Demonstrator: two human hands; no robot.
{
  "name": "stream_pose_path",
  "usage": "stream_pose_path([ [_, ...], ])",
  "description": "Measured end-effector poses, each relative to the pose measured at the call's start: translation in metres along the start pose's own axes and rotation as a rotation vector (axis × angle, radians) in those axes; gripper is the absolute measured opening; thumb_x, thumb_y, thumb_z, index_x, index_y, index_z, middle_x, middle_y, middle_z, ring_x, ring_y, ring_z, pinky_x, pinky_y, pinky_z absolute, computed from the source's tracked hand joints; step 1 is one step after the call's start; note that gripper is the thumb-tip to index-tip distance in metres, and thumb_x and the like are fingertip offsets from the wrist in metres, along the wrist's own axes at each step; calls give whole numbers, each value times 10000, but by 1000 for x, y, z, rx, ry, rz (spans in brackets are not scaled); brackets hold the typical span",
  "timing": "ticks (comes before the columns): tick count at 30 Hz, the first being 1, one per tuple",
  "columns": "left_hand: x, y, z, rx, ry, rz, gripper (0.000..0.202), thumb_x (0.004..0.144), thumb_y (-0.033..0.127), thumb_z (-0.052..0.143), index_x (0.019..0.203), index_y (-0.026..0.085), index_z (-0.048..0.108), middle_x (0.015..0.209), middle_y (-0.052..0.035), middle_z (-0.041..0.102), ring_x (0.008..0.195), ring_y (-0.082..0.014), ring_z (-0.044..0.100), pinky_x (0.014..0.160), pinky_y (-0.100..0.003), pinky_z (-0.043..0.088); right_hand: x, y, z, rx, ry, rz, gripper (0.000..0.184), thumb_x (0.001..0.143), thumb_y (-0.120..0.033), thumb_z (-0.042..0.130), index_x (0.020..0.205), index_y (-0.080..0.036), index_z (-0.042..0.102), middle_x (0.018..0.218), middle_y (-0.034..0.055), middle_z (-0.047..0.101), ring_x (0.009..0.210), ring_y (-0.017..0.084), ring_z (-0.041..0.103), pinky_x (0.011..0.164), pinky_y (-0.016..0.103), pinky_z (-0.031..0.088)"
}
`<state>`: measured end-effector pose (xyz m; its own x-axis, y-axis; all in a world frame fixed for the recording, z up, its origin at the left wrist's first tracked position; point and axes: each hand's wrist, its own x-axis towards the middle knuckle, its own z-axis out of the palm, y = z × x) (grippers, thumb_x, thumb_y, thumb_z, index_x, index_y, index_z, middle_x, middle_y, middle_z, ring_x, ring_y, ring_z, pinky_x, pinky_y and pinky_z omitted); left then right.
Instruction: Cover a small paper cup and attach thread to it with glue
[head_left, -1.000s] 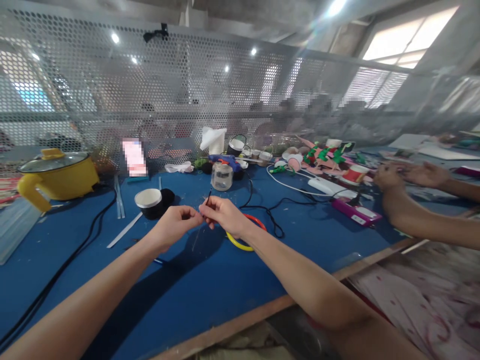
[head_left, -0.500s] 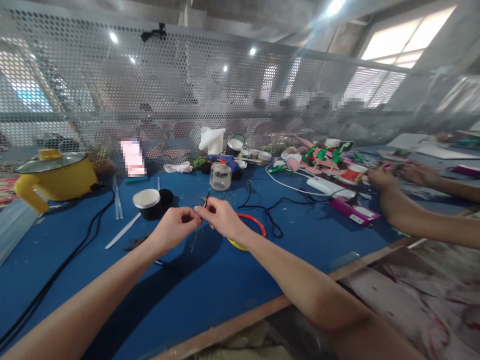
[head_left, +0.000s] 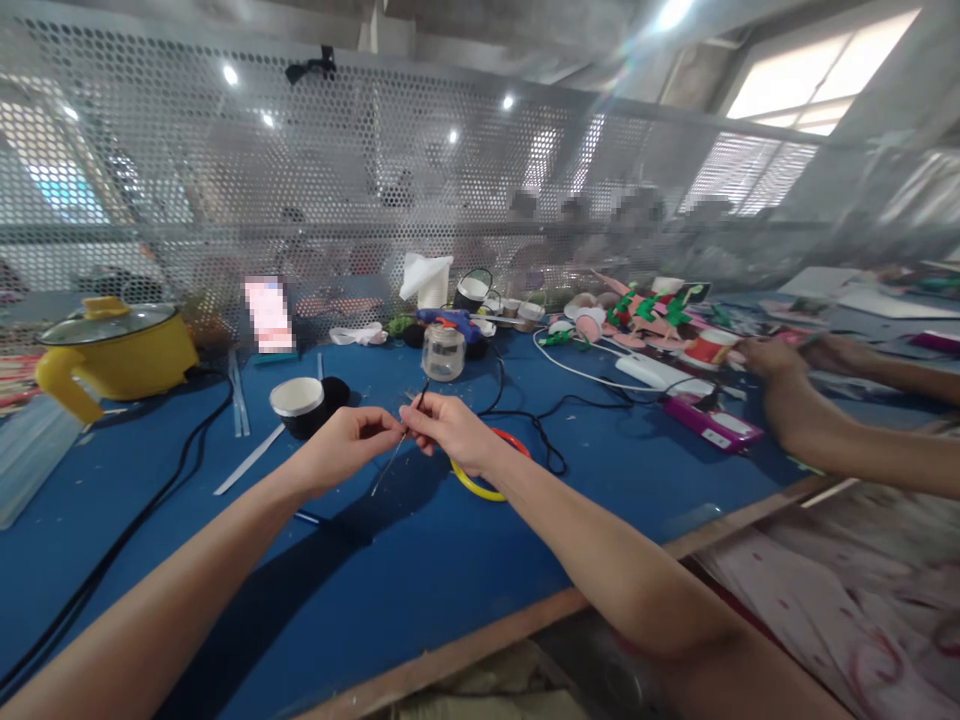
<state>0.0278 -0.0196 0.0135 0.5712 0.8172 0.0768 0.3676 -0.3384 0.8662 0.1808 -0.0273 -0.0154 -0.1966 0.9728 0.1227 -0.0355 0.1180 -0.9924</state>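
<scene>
Over the blue table, my left hand (head_left: pixel 349 440) and my right hand (head_left: pixel 448 428) meet, fingertips nearly touching. Both are closed in a pinch on a thin wire (head_left: pixel 386 470). Its bare end slants down to the left, and a dark, narrow end sticks up above my right fingers. Beneath my right wrist lies a red and yellow ring (head_left: pixel 480 490), partly covered. A black cup with a white rim (head_left: pixel 298 400) stands beyond my left hand, and a clear glass jar (head_left: pixel 443 354) beyond my right.
A yellow electric pot (head_left: pixel 112 350) stands at the left with a black cord. Behind are a blue glue gun (head_left: pixel 457 323) and a phone (head_left: pixel 268 315). On the right are a purple power strip (head_left: pixel 712 422), green and pink craft pieces (head_left: pixel 652 310) and another person's arms (head_left: pixel 847 430).
The wire now shows more clearly, slanting down to the left from my fingers. My left hand has shifted slightly, and the dark tool near its wrist is no longer visible.
</scene>
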Motion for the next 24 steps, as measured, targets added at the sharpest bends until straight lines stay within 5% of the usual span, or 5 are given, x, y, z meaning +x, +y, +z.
stream_pose_path([
  [5, 1, -4, -1, 134, 39, 64, 201, 704, 318, 489, 633, 139, 550, 590, 11, 518, 552, -93, 433, 522, -215, 346, 0, 0, 0, -15, -23, 15, 386, 616, -509, 607, 652, -155, 456, 474, -68, 428, 417, 48, 398, 402, 186, 334],
  [14, 0, -4, 7, 427, 182, 131, 190, 733, 282, 438, 612, 151, 503, 579, -3, 497, 542, -108, 425, 504, -222, 343, -1, 0, -1, -370, 65, -130, 337, 708, -492, 528, 646, -171, 444, 445, -62, 439, 402, 74, 406, 429, 210, 319],
  [24, 0, -4, 10, 177, 152, -20, 208, 675, 335, 509, 599, 142, 510, 528, 31, 457, 491, -82, 367, 477, -217, 286, -3, 1, 4, -402, 114, -139, 345, 698, -494, 537, 647, -159, 471, 502, -41, 451, 434, 73, 405, 428, 209, 318],
])
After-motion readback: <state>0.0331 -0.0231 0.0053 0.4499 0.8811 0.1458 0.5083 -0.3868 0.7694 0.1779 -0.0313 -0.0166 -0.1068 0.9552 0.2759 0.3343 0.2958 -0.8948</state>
